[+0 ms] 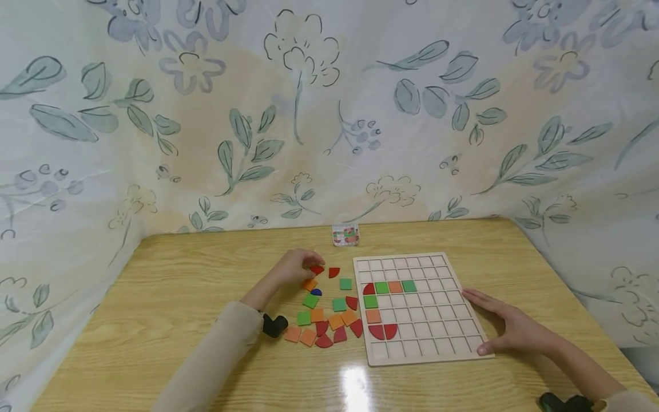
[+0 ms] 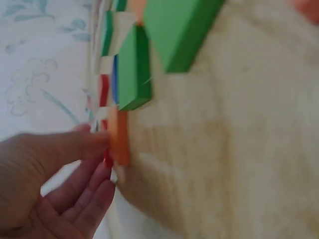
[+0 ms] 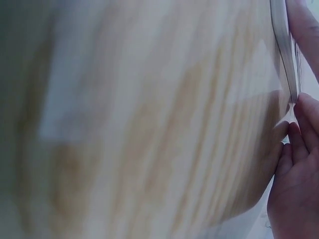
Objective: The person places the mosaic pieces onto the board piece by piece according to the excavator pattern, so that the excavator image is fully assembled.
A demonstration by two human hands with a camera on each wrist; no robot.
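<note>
My left hand (image 1: 298, 265) reaches to the far end of the loose tiles. Its thumb and fingers pinch a red quarter-circle tile (image 1: 316, 269), which shows between them in the left wrist view; an orange tile (image 2: 119, 137) lies just beside the thumb. My right hand (image 1: 509, 327) rests along the right edge of a wooden grid board (image 1: 427, 337), fingers extended, thumb at the near corner. On the board's left side sit red quarter-circles (image 1: 376, 332), green squares (image 1: 370, 301) and orange squares (image 1: 373, 316). In the right wrist view the fingers touch the board's edge.
Several green, orange and red tiles (image 1: 337, 321) lie loose left of the board, with a blue piece (image 1: 316, 292) among them. A small pattern card (image 1: 345, 235) lies at the table's back edge. Floral cloth (image 1: 309, 114) hangs behind the wooden table (image 1: 180, 274).
</note>
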